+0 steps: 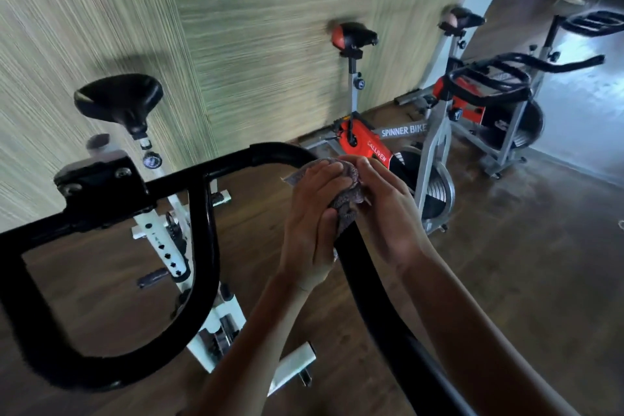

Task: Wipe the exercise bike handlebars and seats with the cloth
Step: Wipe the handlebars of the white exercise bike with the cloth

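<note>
We curl left hand (312,219) and right hand (388,213) round soft, limp cloth (349,201) bunched on rigid right handlebar (374,284); best grip: through cloth.

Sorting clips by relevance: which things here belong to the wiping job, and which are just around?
In the job: cloth, left hand, right hand, black handlebar, black seat, red-and-black seat.
Just around: flywheel, wall, wooden floor.
</note>
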Demonstrator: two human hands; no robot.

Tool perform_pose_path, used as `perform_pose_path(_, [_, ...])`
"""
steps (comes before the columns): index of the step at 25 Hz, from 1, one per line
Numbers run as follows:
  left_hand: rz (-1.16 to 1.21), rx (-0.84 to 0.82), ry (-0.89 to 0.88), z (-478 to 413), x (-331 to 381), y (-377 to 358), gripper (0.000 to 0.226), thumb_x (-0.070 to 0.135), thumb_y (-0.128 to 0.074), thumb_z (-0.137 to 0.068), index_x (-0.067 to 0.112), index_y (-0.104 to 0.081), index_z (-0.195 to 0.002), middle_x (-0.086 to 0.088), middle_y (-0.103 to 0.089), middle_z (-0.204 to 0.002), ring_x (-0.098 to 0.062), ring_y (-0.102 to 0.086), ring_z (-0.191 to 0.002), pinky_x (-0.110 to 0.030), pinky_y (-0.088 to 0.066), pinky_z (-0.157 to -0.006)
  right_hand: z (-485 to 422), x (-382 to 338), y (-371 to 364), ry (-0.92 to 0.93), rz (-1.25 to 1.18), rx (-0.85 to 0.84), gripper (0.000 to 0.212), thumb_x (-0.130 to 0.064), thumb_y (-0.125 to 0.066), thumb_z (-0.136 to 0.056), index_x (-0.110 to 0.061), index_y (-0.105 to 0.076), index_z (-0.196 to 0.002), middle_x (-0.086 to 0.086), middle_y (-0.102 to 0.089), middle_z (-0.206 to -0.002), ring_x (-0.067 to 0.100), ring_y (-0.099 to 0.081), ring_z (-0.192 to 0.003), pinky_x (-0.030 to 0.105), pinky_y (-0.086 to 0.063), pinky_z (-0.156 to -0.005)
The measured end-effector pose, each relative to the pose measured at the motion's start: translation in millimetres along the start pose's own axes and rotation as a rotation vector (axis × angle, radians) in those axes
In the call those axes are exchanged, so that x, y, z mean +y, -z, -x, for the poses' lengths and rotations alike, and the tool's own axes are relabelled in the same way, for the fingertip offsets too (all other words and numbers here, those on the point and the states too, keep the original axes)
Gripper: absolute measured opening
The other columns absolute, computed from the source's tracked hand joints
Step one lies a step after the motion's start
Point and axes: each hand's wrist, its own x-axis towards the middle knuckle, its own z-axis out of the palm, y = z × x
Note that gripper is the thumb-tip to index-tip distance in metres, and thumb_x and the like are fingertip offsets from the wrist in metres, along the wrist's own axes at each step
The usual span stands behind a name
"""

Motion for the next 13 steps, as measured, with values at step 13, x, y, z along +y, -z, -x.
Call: perform_pose_path(13, [-0.714,0.077,-0.138,-18,-59,24,0.041,0.027,-0.027,-0.108,0.005,-0.045,-0.138,-0.016,-0.047,-0.145,-0.033,-0.039,-0.141,-0.043,-0.021,-0.123,-44,11,-22,0.032,0.143,-0.125,0.027,-0.008,-0.045,-0.105,-0.011,-0.070,-0.115,-0.005,-0.077,-0.100,0.003,-0.070,-0.097,0.011,-0.050,-0.078])
